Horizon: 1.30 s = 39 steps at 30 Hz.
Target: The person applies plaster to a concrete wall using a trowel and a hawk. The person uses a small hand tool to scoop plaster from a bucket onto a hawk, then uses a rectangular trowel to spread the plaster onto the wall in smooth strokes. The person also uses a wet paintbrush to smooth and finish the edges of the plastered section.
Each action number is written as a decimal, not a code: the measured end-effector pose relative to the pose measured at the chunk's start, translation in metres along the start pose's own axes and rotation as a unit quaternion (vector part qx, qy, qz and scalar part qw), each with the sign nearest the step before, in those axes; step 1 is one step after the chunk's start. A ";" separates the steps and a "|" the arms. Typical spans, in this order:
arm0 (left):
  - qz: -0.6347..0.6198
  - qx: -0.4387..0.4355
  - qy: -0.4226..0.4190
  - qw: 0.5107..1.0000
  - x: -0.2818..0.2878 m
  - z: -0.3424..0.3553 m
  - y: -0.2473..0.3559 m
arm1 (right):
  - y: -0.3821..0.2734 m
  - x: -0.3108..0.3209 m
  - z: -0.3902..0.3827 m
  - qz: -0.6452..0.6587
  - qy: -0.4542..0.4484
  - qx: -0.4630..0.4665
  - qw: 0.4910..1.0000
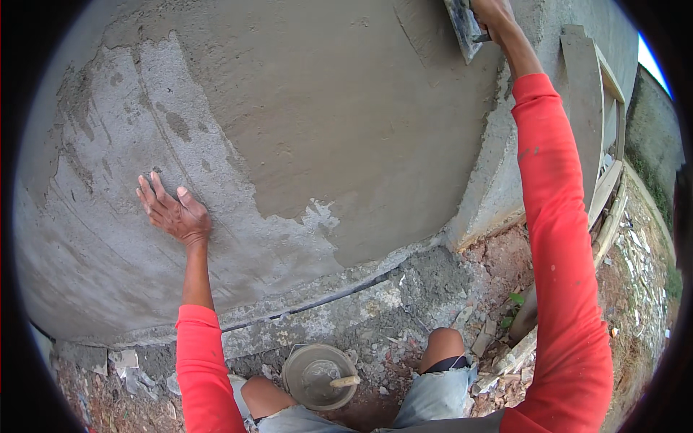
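Note:
My left hand point(177, 209) rests on a lighter grey, rough patch of the wall point(123, 108) at the left, fingers spread and holding nothing. High at the right, near the top edge, my right hand point(497, 20) grips the handle of a flat plastering trowel point(460, 32), whose blade is against or close to the darker, smoother plaster point(339, 123). Below, between my knees, a grey bucket point(296, 372) stands on the ground with some grey material inside and a tool with a pale handle point(345, 381) lying in it.
A concrete edge point(476, 209) runs down the right side of the plastered face, with boards point(581, 94) and poles point(612, 220) beyond it. A ledge point(332, 310) follows the wall's foot. Rubble point(494, 256) and scraps cover the ground. Another wall point(653, 144) stands at the far right.

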<state>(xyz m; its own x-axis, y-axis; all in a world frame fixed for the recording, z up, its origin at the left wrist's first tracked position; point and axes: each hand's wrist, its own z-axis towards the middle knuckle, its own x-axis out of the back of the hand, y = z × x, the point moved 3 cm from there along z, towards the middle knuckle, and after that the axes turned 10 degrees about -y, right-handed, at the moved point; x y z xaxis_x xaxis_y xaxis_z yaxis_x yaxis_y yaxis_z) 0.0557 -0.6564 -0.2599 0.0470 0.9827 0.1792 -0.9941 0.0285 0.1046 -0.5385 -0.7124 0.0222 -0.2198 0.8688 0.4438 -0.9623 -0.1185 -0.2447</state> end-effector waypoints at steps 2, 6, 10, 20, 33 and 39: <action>0.019 0.005 -0.003 1.000 -0.003 -0.003 -0.001 | -0.010 -0.037 -0.045 0.195 -0.083 -0.051 0.976; 0.010 0.005 0.015 1.000 0.007 0.005 -0.003 | -0.102 -0.036 -0.191 0.076 -0.212 0.010 0.974; -0.002 0.011 0.013 1.000 0.001 -0.004 0.001 | -0.089 -0.051 -0.213 0.017 -0.222 0.127 0.967; -0.001 0.010 -0.016 1.000 0.003 -0.002 -0.003 | -0.168 0.082 0.052 -0.079 0.128 0.234 0.961; 0.010 0.017 -0.004 1.000 0.003 0.000 -0.008 | -0.068 0.030 -0.046 0.123 0.048 -0.186 0.974; -0.005 0.013 -0.009 1.000 0.004 -0.002 -0.008 | -0.084 0.065 0.064 0.399 -0.019 -0.195 0.896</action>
<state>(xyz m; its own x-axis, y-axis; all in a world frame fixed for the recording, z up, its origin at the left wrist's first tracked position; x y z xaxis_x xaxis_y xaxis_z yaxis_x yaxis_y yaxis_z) 0.0637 -0.6527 -0.2623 0.0584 0.9791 0.1949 -0.9908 0.0329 0.1316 -0.4818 -0.6767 0.1264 -0.8256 0.5639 0.0208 -0.3690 -0.5116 -0.7760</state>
